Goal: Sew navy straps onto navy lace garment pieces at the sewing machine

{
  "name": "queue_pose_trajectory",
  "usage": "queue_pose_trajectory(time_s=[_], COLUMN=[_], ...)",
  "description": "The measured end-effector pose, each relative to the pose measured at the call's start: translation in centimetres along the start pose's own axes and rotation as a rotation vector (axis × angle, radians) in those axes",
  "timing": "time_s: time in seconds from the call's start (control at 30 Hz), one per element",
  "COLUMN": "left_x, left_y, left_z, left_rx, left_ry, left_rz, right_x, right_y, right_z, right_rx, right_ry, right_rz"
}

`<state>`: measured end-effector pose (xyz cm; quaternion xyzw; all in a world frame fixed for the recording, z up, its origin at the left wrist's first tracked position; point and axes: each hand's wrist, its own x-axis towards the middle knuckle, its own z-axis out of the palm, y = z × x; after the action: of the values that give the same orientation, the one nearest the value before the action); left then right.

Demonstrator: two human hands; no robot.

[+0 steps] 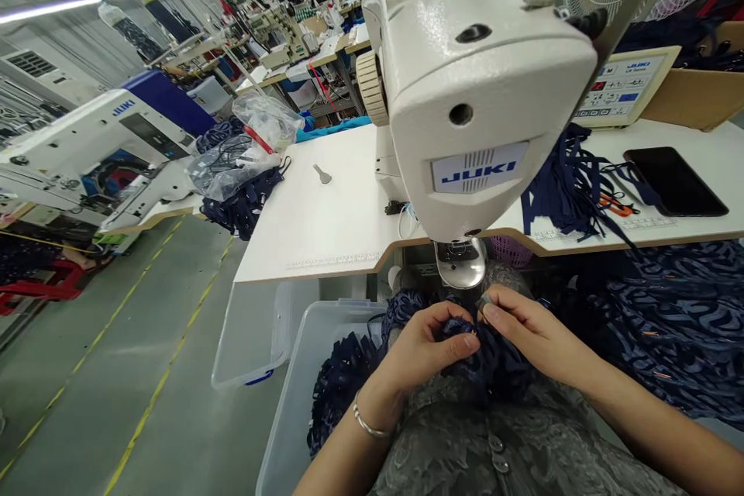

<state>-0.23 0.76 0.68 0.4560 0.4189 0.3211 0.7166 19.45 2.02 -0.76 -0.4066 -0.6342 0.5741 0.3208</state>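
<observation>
Both hands meet over my lap, just below the needle area of a white sewing machine. A bunched piece of dark navy patterned fabric lies between them. My left hand wears a bracelet and pinches the fabric, thumb and index finger closed on its edge. Opposite it, my right hand also has thumb and fingertips closed on the fabric, close to a small greyish bit at the fingertips that I cannot make out. The machine's metal plate is right above the hands, apart from them.
A clear plastic bin with dark fabric pieces stands left of my lap. On the white table lie a small metal key-like tool, navy strips, orange snips and a phone. More patterned fabric hangs at right.
</observation>
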Motion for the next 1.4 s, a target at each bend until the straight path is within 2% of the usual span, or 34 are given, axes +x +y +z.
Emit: queue_pose_trajectory(time_s=[0.13, 0.23, 0.33, 0.53, 1.4], left_x=[0.0, 0.2, 0.4, 0.5, 0.3], left_y=[-0.2, -0.5, -0.9, -1.3, -1.3], left_z=[0.1, 0.1, 0.2, 0.3, 0.2], left_rx=[0.104, 0.163, 0.184, 0.214, 0.461], left_ry=[0.065, 0.091, 0.081, 0.082, 0.08], left_rz=[-0.007, 0.042, 0.093, 0.091, 0.115], right_x=[-0.1, -0.3, -0.6, -1.0, -0.8], right_y=[-0.1, -0.2, -0.4, -0.5, -0.6], right_z=[-0.7, -1.2, -1.3, -1.1, -1.3], right_rx=[-0.001, -0.041, -0.113, -0.181, -0.307], right_ry=[-0.066, -0.138, -0.117, -0.094, -0.191], right_rz=[0.01, -0.047, -0.067, -0.064, -0.041])
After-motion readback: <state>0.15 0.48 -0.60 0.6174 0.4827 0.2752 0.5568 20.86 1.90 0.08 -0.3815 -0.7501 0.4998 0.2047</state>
